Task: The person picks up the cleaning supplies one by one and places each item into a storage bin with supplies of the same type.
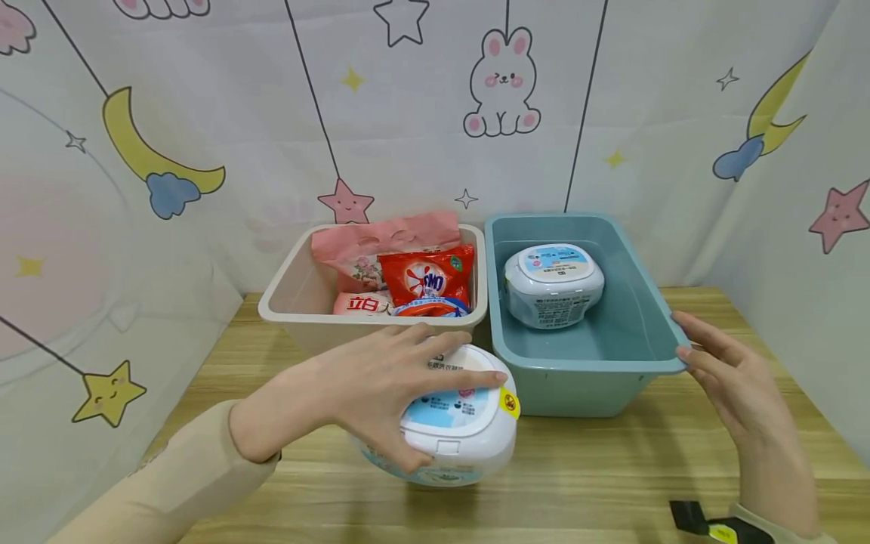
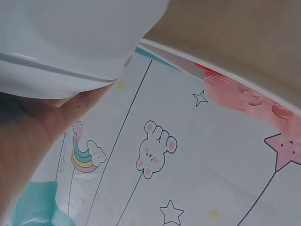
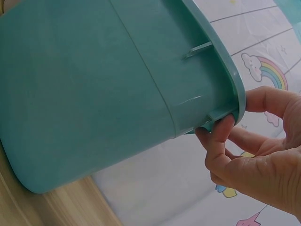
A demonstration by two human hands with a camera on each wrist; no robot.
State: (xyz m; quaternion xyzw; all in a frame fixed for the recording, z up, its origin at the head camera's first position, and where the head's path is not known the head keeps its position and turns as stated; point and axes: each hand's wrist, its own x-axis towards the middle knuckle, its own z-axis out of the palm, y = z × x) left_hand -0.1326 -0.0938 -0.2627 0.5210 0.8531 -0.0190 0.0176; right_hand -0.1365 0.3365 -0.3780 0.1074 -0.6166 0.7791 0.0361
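My left hand (image 1: 387,378) grips a white laundry-pod tub (image 1: 469,449) from above, thumb on the near side and fingers over the lid. The tub has a blue label and a yellow tab; it is in front of the two bins, low over the table. In the left wrist view its smooth white wall (image 2: 70,42) fills the upper left. My right hand (image 1: 744,393) pinches the near right corner of a blue-green plastic bin (image 1: 578,389) by its rim. A similar white tub (image 1: 553,302) stands inside that bin, towards its left side.
Left of the blue-green bin stands a cream bin (image 1: 292,306). It holds a pink bag (image 1: 381,242), a red detergent packet (image 1: 428,276) and other packets. Wood-grain table (image 1: 584,483) lies under everything, with a patterned cloth (image 1: 408,113) behind.
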